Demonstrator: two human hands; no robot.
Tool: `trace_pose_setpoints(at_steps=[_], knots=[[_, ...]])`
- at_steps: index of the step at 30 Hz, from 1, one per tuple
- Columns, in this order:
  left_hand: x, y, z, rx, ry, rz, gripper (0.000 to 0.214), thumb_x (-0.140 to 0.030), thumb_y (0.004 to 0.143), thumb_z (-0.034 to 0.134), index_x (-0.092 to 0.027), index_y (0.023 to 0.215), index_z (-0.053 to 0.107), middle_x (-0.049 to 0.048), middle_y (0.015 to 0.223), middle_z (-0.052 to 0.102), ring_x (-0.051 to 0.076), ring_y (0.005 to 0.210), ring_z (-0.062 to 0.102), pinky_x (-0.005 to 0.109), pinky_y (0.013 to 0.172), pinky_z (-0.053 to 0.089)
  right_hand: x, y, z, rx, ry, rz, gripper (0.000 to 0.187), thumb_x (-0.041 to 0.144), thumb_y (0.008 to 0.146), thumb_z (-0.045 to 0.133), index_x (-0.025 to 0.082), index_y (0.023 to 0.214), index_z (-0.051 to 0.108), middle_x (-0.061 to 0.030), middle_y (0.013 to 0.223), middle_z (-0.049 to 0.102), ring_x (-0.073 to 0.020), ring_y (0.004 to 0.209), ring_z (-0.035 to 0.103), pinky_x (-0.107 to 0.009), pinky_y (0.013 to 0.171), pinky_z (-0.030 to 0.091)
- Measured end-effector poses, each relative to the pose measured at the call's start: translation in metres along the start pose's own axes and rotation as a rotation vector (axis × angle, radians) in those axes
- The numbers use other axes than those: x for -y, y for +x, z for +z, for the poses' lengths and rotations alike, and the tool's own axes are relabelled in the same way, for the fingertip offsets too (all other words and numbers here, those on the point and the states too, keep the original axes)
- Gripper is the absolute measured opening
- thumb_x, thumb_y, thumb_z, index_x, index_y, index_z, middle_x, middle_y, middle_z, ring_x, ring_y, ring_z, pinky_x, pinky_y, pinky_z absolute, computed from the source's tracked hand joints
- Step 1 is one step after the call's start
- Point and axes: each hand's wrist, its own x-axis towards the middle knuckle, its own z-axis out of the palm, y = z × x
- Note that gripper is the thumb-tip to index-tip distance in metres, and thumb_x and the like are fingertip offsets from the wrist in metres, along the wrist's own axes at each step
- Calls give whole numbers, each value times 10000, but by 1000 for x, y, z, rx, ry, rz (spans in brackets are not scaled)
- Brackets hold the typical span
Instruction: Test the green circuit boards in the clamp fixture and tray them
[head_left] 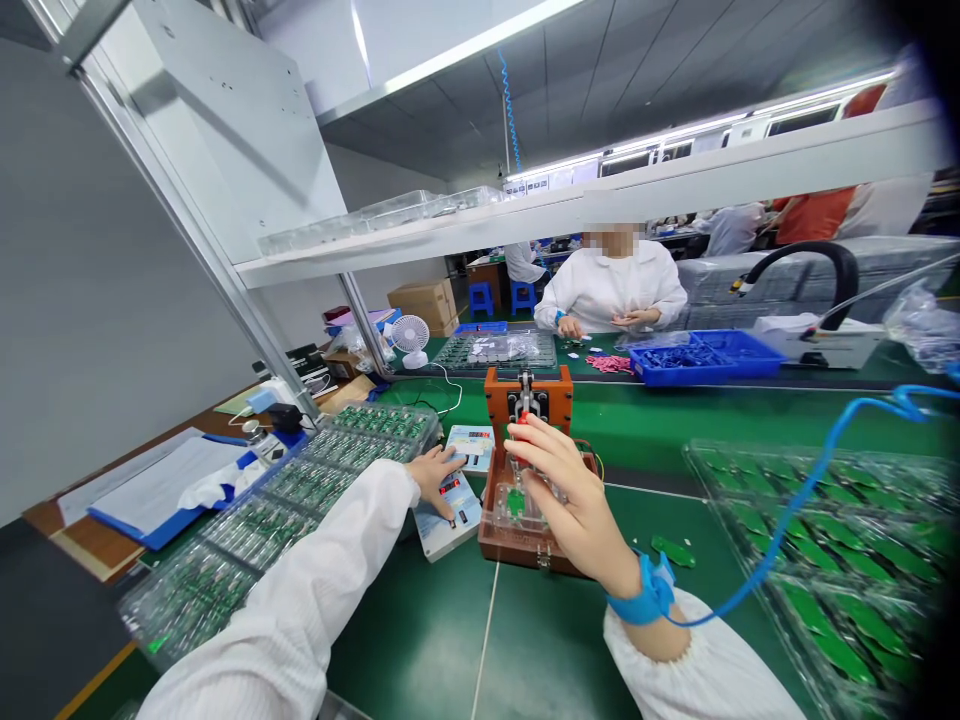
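My left hand (pixel 439 478) lies with spread fingers on two white and blue instrument boxes. The nearer instrument box (pixel 450 520) and the farther instrument box (pixel 474 445) both show red digits. My right hand (pixel 566 490) curls its fingers over the red handle (pixel 519 430) of a toggle clamp, thumb on the near side; a blue wrist strap (pixel 643 592) circles that wrist. The clamp sits on an orange bracket (pixel 496 402) above a brown wooden box fixture (pixel 517 548). A green circuit board (pixel 515 502) shows in the fixture under clear plastic, partly hidden by my right hand.
Clear trays of green boards stand left (pixel 247 535) and right (pixel 825 560). One loose green board (pixel 673 551) lies beside the fixture. A blue coiled cord (pixel 795 500) crosses on the right. Opposite sits a co-worker (pixel 611 285) near blue bins (pixel 682 365); a shelf (pixel 420 240) hangs above.
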Motion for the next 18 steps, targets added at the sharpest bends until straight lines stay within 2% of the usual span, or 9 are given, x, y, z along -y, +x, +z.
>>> trace_pose_setpoints(at_steps=[7,10,12,15,17,18], knots=[[0,2,-1,37,6,-9,1446,-778,524,810,-248,1649,71,108,1700,-105,468,1541,-92,661,1224,106,-1,0,1,0,-4,-2,513,99,996,503,399,1410,548,45,1496,570,-183,1493,409,-405,1195,452],[-2,5,1,33,-1,-14,1463,-746,498,844,-252,1648,87,111,1705,-66,485,1536,-81,668,1223,100,-2,0,1,3,-3,3,520,97,997,505,406,1414,541,51,1502,563,-173,1497,399,-398,1201,442],[-6,6,1,15,18,-20,1448,-739,496,851,-257,1646,116,114,1706,-35,495,1533,-75,683,1216,103,-3,0,1,1,-1,-2,524,92,997,502,405,1416,538,49,1496,567,-169,1496,399,-399,1205,435],[-17,0,-6,33,65,-45,1403,-705,517,864,-252,1640,156,120,1703,-67,480,1538,-90,676,1217,111,-2,-1,3,-10,-6,-7,507,89,997,500,387,1403,553,34,1485,578,-167,1488,409,-400,1201,438],[-26,-13,-15,-12,42,-61,1357,-616,504,909,-232,1617,233,151,1704,-12,467,1549,-17,635,1225,165,-2,-1,3,-18,-11,-5,491,92,996,504,374,1394,562,24,1486,578,-163,1485,413,-390,1201,438],[-31,-22,-19,-67,14,-66,1275,-554,520,921,-213,1584,305,183,1694,103,464,1542,97,608,1214,228,-2,-1,4,-21,-13,-6,486,94,997,505,370,1392,563,22,1487,577,-159,1486,413,-385,1203,435]])
